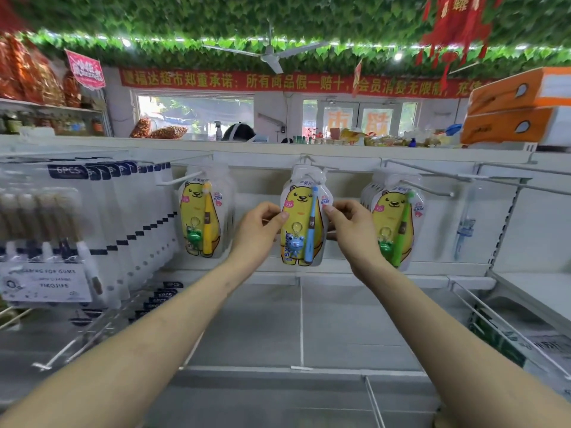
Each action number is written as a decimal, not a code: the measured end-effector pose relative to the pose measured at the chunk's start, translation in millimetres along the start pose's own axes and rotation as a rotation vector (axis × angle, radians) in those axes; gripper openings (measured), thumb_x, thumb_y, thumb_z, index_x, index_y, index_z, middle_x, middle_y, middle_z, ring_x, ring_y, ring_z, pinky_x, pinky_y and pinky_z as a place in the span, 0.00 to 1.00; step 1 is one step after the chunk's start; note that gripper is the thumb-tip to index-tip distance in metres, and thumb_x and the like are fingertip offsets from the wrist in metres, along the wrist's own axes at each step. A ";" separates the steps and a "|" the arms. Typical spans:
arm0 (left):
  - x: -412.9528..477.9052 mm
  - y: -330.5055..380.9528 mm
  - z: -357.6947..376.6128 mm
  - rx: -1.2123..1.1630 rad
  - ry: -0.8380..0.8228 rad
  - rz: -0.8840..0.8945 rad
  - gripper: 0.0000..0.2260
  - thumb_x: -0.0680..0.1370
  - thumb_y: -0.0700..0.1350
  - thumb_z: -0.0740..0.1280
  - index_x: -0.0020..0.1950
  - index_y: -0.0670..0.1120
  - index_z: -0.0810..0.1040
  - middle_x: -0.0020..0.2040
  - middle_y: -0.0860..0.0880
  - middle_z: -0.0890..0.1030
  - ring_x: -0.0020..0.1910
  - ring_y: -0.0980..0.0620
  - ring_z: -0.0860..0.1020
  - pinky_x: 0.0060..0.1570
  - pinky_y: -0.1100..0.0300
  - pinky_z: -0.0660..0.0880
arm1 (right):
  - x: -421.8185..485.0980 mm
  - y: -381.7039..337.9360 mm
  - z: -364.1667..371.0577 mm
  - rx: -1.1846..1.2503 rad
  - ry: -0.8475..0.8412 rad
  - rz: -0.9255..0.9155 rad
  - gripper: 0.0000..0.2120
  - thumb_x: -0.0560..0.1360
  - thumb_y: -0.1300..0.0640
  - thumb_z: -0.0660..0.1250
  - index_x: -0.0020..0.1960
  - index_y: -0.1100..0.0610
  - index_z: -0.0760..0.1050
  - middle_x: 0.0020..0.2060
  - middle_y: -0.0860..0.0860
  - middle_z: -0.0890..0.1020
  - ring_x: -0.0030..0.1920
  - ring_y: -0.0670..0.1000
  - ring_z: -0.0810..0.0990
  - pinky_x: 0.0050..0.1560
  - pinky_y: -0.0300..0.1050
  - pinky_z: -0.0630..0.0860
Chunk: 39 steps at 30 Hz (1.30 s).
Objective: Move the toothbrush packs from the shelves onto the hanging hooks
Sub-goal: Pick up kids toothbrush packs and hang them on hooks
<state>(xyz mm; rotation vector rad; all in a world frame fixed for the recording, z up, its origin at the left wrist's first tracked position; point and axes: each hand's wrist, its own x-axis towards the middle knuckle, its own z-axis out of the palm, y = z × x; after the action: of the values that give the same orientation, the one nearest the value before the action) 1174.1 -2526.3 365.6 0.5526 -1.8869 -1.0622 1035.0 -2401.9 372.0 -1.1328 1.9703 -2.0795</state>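
Fingers (pixel 280 215) of left hand (pixel 262 227) and right hand (pixel 352 225) pinch the side edges of the yellow bear-printed blister toothbrush pack (pixel 298 211), hanging at the middle wire hook (pixel 306 158); likely light, stiffish, slick, so the edges give best hold.

Far above the left hand (pixel 262 226) and right hand (pixel 354 226), a ceiling (pixel 216 17) covered in green leaves carries a white fan (pixel 269 54) and a string of small lights (pixel 126 42); beneath it a red banner (pixel 278 83) with yellow writing runs along the white back wall (pixel 273 103); a bright window (pixel 194 114) sits up and left of the left hand, glass doors (pixel 360 117) up and right of the right hand; below both hands lies a pale grey shelf (pixel 340 319).
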 end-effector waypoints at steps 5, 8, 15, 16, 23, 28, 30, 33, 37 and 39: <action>21.7 -0.1 4.0 0.094 0.008 -0.016 0.06 0.84 0.49 0.68 0.52 0.48 0.81 0.46 0.52 0.85 0.45 0.48 0.84 0.53 0.44 0.83 | 26.1 11.1 9.0 -0.062 0.012 0.016 0.09 0.81 0.48 0.67 0.53 0.52 0.81 0.46 0.51 0.86 0.49 0.54 0.87 0.50 0.58 0.86; 26.9 -4.7 8.6 0.105 0.006 -0.030 0.05 0.83 0.49 0.68 0.51 0.48 0.81 0.46 0.50 0.85 0.46 0.47 0.84 0.53 0.41 0.82 | 26.2 12.3 10.8 -0.078 0.049 0.013 0.09 0.79 0.46 0.67 0.52 0.50 0.81 0.46 0.48 0.86 0.49 0.51 0.86 0.52 0.59 0.85; 0.0 -11.7 17.2 0.240 0.121 -0.026 0.08 0.83 0.52 0.68 0.57 0.50 0.76 0.52 0.53 0.81 0.51 0.50 0.80 0.44 0.55 0.76 | -11.4 18.0 -4.0 -0.303 0.081 0.003 0.07 0.83 0.56 0.67 0.59 0.56 0.78 0.51 0.49 0.82 0.54 0.51 0.81 0.52 0.45 0.77; -8.7 -11.9 18.6 0.285 0.126 -0.020 0.07 0.82 0.53 0.68 0.56 0.51 0.75 0.52 0.53 0.80 0.51 0.50 0.79 0.42 0.56 0.74 | -19.6 18.3 -8.3 -0.377 0.053 -0.030 0.08 0.82 0.57 0.66 0.60 0.57 0.79 0.52 0.50 0.83 0.54 0.51 0.81 0.53 0.45 0.77; -80.8 9.1 47.9 0.599 -0.228 0.259 0.15 0.78 0.56 0.70 0.62 0.53 0.75 0.60 0.53 0.79 0.59 0.49 0.77 0.53 0.50 0.78 | -86.1 2.8 -61.6 -0.770 -0.026 -0.251 0.10 0.79 0.59 0.67 0.60 0.55 0.78 0.54 0.52 0.82 0.53 0.52 0.80 0.54 0.53 0.80; -136.4 26.4 99.9 0.683 -0.425 0.470 0.26 0.77 0.58 0.72 0.71 0.51 0.70 0.70 0.48 0.73 0.69 0.44 0.71 0.59 0.49 0.72 | -160.3 13.3 -136.2 -1.226 0.121 -0.157 0.18 0.77 0.56 0.68 0.66 0.56 0.75 0.58 0.57 0.78 0.55 0.63 0.78 0.49 0.56 0.75; -158.5 31.0 131.4 0.646 -0.461 0.544 0.28 0.76 0.58 0.72 0.72 0.50 0.71 0.70 0.47 0.73 0.69 0.42 0.72 0.60 0.47 0.72 | -189.4 19.1 -174.6 -1.356 0.173 -0.083 0.20 0.74 0.58 0.68 0.65 0.59 0.75 0.57 0.60 0.78 0.54 0.66 0.78 0.48 0.59 0.76; -199.9 43.2 185.6 0.608 -0.523 0.620 0.29 0.74 0.56 0.73 0.72 0.47 0.72 0.70 0.45 0.74 0.69 0.40 0.71 0.60 0.43 0.75 | -232.3 27.4 -236.1 -1.494 0.206 0.053 0.20 0.73 0.58 0.69 0.64 0.60 0.74 0.56 0.60 0.77 0.53 0.66 0.77 0.47 0.60 0.76; -271.1 59.0 274.5 0.601 -0.595 0.744 0.31 0.73 0.58 0.75 0.72 0.48 0.72 0.72 0.45 0.72 0.74 0.41 0.67 0.62 0.43 0.74 | -293.6 50.5 -316.9 -1.583 0.200 0.170 0.20 0.72 0.58 0.70 0.63 0.60 0.74 0.57 0.59 0.77 0.54 0.65 0.77 0.49 0.58 0.77; -307.5 66.5 322.9 0.598 -0.664 0.775 0.33 0.72 0.59 0.75 0.73 0.49 0.72 0.73 0.46 0.72 0.75 0.43 0.66 0.63 0.44 0.73 | -323.0 62.8 -362.5 -1.614 0.185 0.241 0.21 0.72 0.58 0.69 0.64 0.59 0.74 0.56 0.58 0.77 0.54 0.64 0.78 0.49 0.57 0.76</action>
<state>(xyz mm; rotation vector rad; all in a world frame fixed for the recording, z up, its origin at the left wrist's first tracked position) 1059.6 -2125.2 194.5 -0.2850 -2.6802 -0.1397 1049.3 -1943.5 200.6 -0.5458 3.5502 -0.0992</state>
